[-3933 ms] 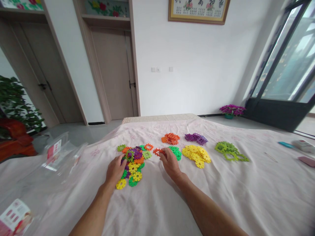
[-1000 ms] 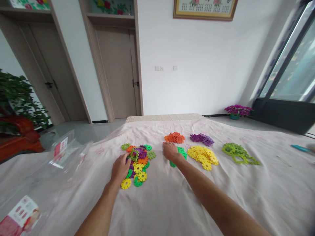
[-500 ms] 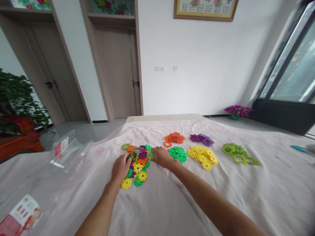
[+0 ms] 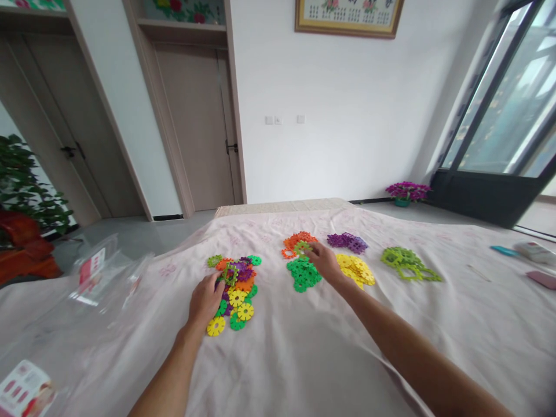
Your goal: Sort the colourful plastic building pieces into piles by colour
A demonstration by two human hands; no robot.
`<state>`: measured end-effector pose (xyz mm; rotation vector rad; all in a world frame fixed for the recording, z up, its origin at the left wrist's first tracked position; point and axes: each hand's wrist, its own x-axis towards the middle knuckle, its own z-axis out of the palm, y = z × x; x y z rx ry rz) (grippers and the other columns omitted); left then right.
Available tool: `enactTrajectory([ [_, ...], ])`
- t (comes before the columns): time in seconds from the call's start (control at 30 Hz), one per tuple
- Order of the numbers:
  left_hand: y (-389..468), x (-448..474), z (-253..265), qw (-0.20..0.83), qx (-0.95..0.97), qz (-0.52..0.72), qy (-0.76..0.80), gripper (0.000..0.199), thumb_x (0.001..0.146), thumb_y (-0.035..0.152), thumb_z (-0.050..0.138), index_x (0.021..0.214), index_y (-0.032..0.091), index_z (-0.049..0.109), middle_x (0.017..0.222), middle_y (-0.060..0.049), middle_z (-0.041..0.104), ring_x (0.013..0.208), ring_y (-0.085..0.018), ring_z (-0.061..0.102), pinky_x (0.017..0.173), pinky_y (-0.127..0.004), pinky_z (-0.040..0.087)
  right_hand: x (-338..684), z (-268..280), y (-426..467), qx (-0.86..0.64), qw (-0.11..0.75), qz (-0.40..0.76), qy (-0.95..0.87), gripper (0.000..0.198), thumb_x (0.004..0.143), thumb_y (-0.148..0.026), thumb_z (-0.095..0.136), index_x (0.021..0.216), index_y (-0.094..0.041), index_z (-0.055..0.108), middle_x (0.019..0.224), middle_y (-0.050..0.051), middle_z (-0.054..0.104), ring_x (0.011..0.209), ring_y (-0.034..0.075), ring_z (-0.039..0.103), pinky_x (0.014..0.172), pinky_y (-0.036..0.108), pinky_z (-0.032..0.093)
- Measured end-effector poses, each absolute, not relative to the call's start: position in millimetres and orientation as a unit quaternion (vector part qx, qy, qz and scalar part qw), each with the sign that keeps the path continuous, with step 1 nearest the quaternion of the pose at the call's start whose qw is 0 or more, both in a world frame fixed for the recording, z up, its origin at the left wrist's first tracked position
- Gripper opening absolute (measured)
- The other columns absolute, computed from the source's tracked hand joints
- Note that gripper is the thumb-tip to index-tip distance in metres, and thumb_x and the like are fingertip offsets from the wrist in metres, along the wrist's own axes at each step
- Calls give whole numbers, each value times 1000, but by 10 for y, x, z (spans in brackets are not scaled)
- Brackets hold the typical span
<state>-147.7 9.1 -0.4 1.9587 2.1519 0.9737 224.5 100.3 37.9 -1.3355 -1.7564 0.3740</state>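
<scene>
My right hand (image 4: 325,262) is closed on a light-green snowflake disc (image 4: 302,248). It holds the disc just above the orange and green piles. At the left, my left hand (image 4: 207,301) rests against the edge of a mixed heap of snowflake discs (image 4: 245,285), its thumb and forefinger slightly apart and its other fingers partly hidden. A light-green disc (image 4: 230,274) stands tilted beside those fingertips. Sorted by colour are an orange pile (image 4: 299,237), a green pile (image 4: 304,274), a purple pile (image 4: 347,242), a yellow pile (image 4: 357,269) and a light-green pile (image 4: 407,262).
Clear plastic bags (image 4: 93,278) with printed labels lie on the left of the pale cloth (image 4: 286,359). On the right are a thin stick (image 4: 479,272), a blue item (image 4: 504,251) and a pinkish flat item (image 4: 541,280).
My right hand has moved right from the mixed heap, carrying the light-green disc over to the sorted piles. My left hand stays by the heap. The view has shifted slightly right.
</scene>
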Motion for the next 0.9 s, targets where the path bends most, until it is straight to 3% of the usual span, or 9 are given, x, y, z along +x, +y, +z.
enactTrajectory([
  [0.1, 97, -1479, -8, 33, 639, 313, 702, 41, 93, 32, 41, 125, 16, 61, 127, -11, 66, 118, -23, 61, 103, -36, 44, 2869, 445, 1057, -598, 498, 128, -614, 43, 84, -43, 54, 116, -16, 65, 85, 5, 70, 67, 17, 63, 62, 26, 45],
  [0.17, 104, -1483, -15, 35, 642, 308, 701, 42, 93, 33, 40, 126, 16, 60, 127, -11, 66, 118, -24, 60, 103, -36, 44, 3284, 511, 1059, -669, 482, 81, -559, 46, 85, -43, 53, 121, -17, 65, 87, 7, 71, 72, 19, 65, 65, 28, 46],
  [0.3, 126, -1504, -46, 34, 646, 300, 701, 44, 94, 34, 37, 128, 15, 59, 128, -12, 65, 119, -24, 59, 105, -36, 42, 3975, 611, 1000, -790, 394, -26, -468, 44, 89, -42, 48, 124, -23, 67, 104, 12, 72, 90, 26, 66, 75, 35, 47],
  [0.47, 148, -1527, -85, 30, 647, 292, 704, 44, 94, 34, 37, 128, 16, 58, 129, -11, 64, 121, -23, 59, 105, -34, 42, 4510, 492, 880, -851, 290, -47, -435, 40, 86, -31, 49, 118, -23, 73, 124, 21, 62, 101, 34, 64, 78, 44, 47],
  [0.6, 136, -1518, -75, 31, 646, 295, 703, 43, 94, 34, 37, 127, 17, 58, 129, -11, 64, 119, -23, 59, 105, -35, 42, 4687, 322, 806, -857, 282, -63, -427, 42, 78, -23, 55, 116, -22, 74, 128, 23, 57, 102, 37, 62, 74, 46, 48],
  [0.77, 106, -1479, -57, 22, 645, 299, 703, 43, 96, 34, 36, 129, 15, 57, 129, -12, 65, 119, -24, 59, 105, -36, 42, 4565, 366, 806, -837, 334, -91, -425, 40, 81, -24, 56, 117, -23, 73, 123, 22, 59, 95, 32, 61, 69, 42, 43],
  [0.9, 114, -1386, -70, 4, 646, 293, 705, 44, 96, 33, 36, 131, 14, 56, 131, -14, 63, 122, -25, 57, 107, -38, 40, 4096, 558, 878, -776, 390, -100, -486, 38, 84, -22, 50, 113, -25, 74, 114, 12, 63, 87, 22, 62, 72, 34, 44],
])
